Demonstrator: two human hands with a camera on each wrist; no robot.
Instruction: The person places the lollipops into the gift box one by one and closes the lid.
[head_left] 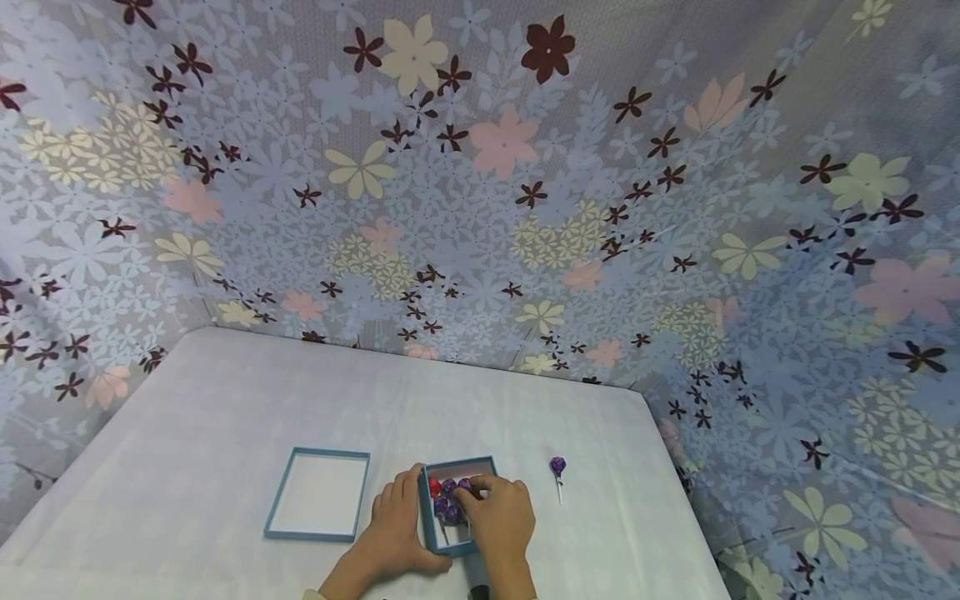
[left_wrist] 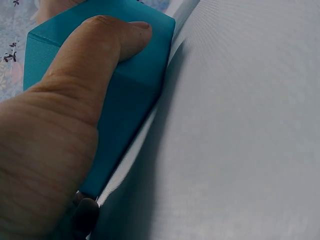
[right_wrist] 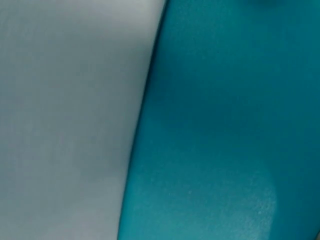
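Observation:
A blue open box point(head_left: 455, 550) holds several purple wrapped lollipops point(head_left: 442, 505) and a red one point(head_left: 434, 485). My left hand point(head_left: 393, 529) grips the box at its left side, fingers by the far left corner. In the left wrist view its thumb point(left_wrist: 95, 55) presses on the teal outer wall point(left_wrist: 135, 80). Over the box's right side, my right hand point(head_left: 504, 517) reaches in with curled fingers and pinches a purple lollipop point(head_left: 465, 483), partly hidden by the fingertips. Only the box wall point(right_wrist: 215, 125) and white cloth fill the right wrist view.
A shallow blue-edged lid point(head_left: 318, 496), white inside, lies left of the box. One purple lollipop point(head_left: 558, 468) lies on the white tablecloth point(head_left: 615, 517) to the right, its stick toward me. Flowered fabric point(head_left: 480, 208) hangs behind the table and along its sides.

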